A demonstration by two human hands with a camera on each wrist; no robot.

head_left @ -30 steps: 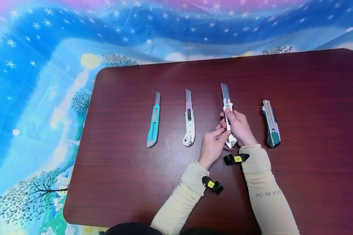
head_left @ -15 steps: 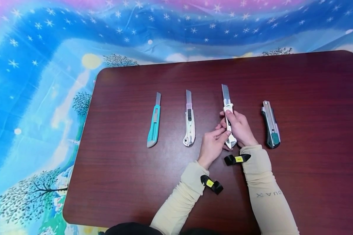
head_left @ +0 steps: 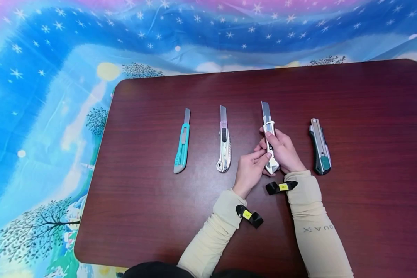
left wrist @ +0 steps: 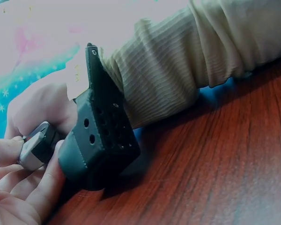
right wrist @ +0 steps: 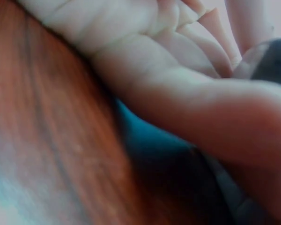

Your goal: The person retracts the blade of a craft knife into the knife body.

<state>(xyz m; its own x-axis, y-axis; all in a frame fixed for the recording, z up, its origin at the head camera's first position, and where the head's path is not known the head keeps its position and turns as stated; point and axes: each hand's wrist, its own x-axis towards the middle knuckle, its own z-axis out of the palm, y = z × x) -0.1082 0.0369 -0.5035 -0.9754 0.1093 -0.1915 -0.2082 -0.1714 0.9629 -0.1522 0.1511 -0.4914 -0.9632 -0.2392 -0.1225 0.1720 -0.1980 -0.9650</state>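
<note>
Beige sleeves (head_left: 208, 235) reach in from the near edge of the table (head_left: 142, 224), a black wrist camera (head_left: 249, 216) strapped at each cuff. The left hand (head_left: 249, 172) pinches the lower end of the silver knife (head_left: 269, 126) between thumb and fingers; the right hand (head_left: 287, 151) grips its upper handle, thumb on the front. The blade points away from the person, beyond both hands. To the right lies the dark knife (head_left: 320, 146); to the left, the pink knife (head_left: 224, 146), then the teal knife (head_left: 182, 144), both with blades out. Past the far edge hangs a snowflake cloth (head_left: 201, 34).
</note>
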